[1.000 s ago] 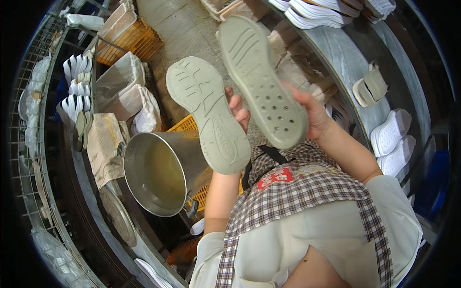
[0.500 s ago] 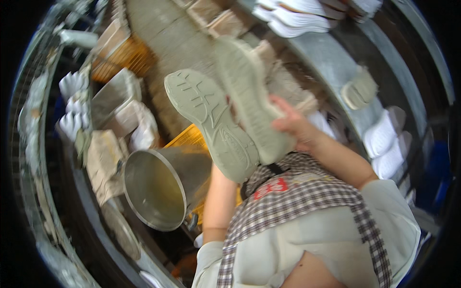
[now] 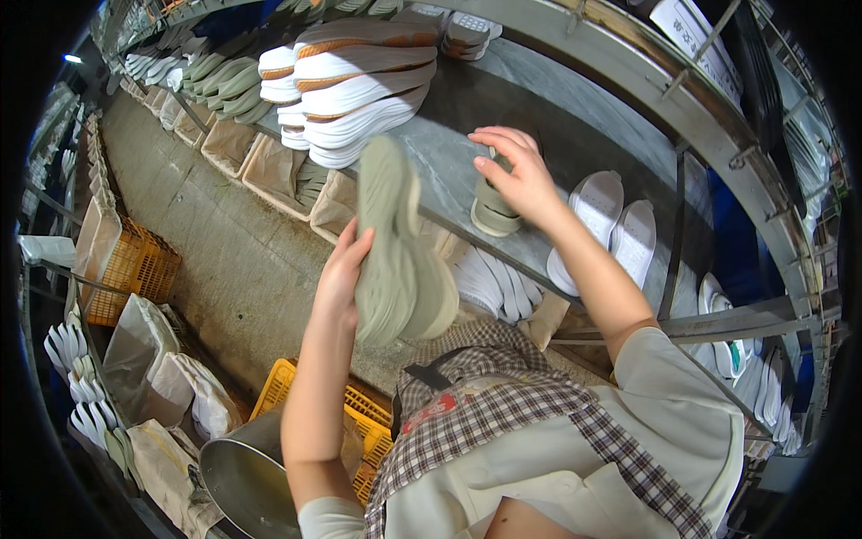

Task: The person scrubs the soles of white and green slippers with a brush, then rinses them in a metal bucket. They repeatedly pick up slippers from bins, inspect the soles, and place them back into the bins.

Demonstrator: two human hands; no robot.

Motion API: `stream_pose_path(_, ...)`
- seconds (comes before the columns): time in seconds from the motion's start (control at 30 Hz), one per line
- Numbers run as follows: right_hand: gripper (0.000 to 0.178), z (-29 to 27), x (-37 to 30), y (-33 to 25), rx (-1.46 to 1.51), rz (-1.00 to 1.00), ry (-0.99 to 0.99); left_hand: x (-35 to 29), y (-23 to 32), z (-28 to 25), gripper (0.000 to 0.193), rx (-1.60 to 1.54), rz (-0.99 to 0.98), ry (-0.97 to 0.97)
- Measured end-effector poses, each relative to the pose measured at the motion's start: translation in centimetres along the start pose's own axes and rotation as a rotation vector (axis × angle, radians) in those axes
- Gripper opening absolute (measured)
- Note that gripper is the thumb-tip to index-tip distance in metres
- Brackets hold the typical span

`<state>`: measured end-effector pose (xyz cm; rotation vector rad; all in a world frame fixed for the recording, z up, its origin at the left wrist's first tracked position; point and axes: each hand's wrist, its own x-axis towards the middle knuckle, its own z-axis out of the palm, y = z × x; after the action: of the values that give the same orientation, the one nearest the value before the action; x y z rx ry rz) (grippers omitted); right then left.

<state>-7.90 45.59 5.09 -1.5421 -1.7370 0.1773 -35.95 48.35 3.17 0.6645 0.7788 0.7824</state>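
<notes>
My left hand grips a pair of grey-green shoe soles by their edge, fingers behind and thumb on the near side. The soles stand upright, pressed together, and look slightly blurred. Over the shelf, my right hand hovers with fingers and thumb apart, just above a small stack of grey-green soles. Whether the fingertips touch that stack cannot be made out. To the right of it lie two white soles, partly behind my right forearm.
The grey shelf carries a tall stack of white soles and more green soles. Lined crates stand below its edge. At lower left are a metal bucket and yellow baskets. A metal rail curves overhead.
The view has turned toward the shelf on the right. The two soles, earlier apart with a hand on each, are now together in my left hand. My right hand has let go and reached to the shelf.
</notes>
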Motion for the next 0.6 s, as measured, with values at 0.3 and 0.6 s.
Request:
stream_pose_path(0.3,0.052,-1.0,-3.5,6.4,-0.135,0.306,-0.306,14.9,-0.2,7.3,0.062,0.578,-0.13,-0.06)
stream_pose_path(0.6,0.058,-2.2,-4.6,3.8,-0.177,0.539,-0.03,19.1,-3.0,8.1,0.056,0.547,-0.059,-0.38)
